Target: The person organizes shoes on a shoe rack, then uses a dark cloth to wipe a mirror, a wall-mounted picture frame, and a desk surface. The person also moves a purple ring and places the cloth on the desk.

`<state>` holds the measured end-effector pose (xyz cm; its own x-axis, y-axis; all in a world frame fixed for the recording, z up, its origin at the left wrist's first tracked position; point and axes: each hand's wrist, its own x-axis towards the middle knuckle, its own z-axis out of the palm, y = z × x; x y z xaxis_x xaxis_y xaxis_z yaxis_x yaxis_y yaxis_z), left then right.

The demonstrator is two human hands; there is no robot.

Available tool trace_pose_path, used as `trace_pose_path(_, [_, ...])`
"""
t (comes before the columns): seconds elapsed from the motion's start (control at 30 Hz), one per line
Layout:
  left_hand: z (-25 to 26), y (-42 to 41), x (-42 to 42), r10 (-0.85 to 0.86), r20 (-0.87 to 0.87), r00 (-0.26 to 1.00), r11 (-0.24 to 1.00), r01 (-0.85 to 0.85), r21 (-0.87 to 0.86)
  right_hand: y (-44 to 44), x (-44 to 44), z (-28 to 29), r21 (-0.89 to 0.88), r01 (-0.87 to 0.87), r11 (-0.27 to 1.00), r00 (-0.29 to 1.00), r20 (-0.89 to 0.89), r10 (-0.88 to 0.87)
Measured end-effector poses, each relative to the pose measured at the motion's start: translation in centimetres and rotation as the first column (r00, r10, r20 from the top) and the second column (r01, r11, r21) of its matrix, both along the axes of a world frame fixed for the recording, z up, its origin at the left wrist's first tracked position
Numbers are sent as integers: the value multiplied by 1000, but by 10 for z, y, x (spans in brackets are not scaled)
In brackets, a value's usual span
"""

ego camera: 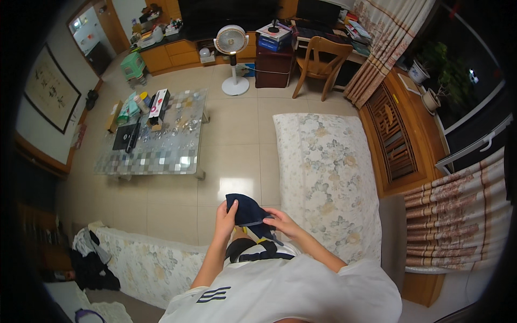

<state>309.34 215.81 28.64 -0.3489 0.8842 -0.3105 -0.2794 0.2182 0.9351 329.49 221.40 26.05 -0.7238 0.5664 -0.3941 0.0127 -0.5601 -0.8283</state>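
Observation:
A dark navy cloth item (247, 210) with a grey-blue edge is stretched between my two hands, in front of my lap. My left hand (227, 214) pinches its left end, the thumb lying on top. On the other side my right hand (282, 223) grips the edge near the right end, and a loose part of the fabric hangs down below it. The exact kind of garment cannot be told. Beneath the cloth, my knees and a bit of something yellow show.
A floral-covered couch section (327, 181) lies to the right, another (149, 258) at lower left with dark and grey clothes (91, 258). A glass-topped coffee table (177, 137) holding boxes stands ahead left. Beyond are a white standing fan (235, 85), a wooden chair (319, 66) and a green stool (132, 66).

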Motion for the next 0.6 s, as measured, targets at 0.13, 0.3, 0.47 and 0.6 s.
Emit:
trace_pose_path(0.13, [-5,38,-56,49,45,998,999,-50,18,41,-32,-24,48,48,998,992,113,-53])
trace_pose_path(0.3, [-9,77,-147,261,229,938,965,-262,-29,88,-71,-93,414,-7,910,943,307,-133])
trace_pose_path(0.47, [14,132,-202,370,501,783,916,-398,-53,106,-25,-209,399,-167,902,715,678,-168])
trace_pose_path(0.6, [-26,181,-231,367,450,814,928,-357,-109,86,83,-252,138,-365,921,357,934,1])
